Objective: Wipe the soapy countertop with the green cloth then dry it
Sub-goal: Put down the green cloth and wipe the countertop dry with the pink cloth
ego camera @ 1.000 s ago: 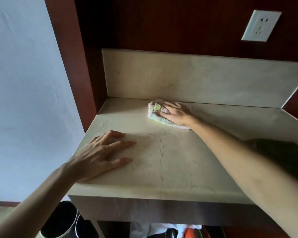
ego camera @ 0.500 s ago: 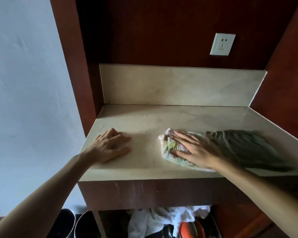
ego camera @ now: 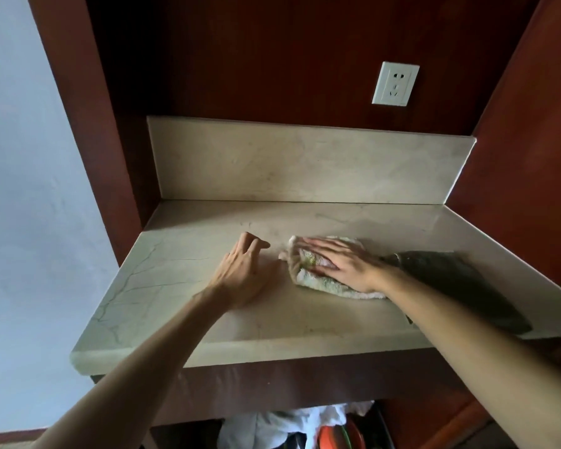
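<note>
A pale, green-tinged cloth [ego camera: 314, 281] lies bunched on the beige marble countertop [ego camera: 162, 286], a little right of centre. My right hand [ego camera: 344, 264] presses flat on top of it, fingers spread and pointing left. My left hand [ego camera: 242, 273] rests on the bare stone just left of the cloth, fingers loosely curled, holding nothing. A dark grey-green cloth [ego camera: 460, 283] lies spread on the right end of the counter, partly behind my right forearm.
A marble backsplash [ego camera: 305, 163] runs along the back. Dark red wood panels close in the back and right side, with a white wall socket [ego camera: 395, 83] above. Below the counter an open shelf holds white fabric [ego camera: 285, 426] and an orange item [ego camera: 334, 437].
My right hand pulled the cloth from the back of the counter toward the front and centre. My left hand moved right from the left part of the counter, close beside the cloth.
</note>
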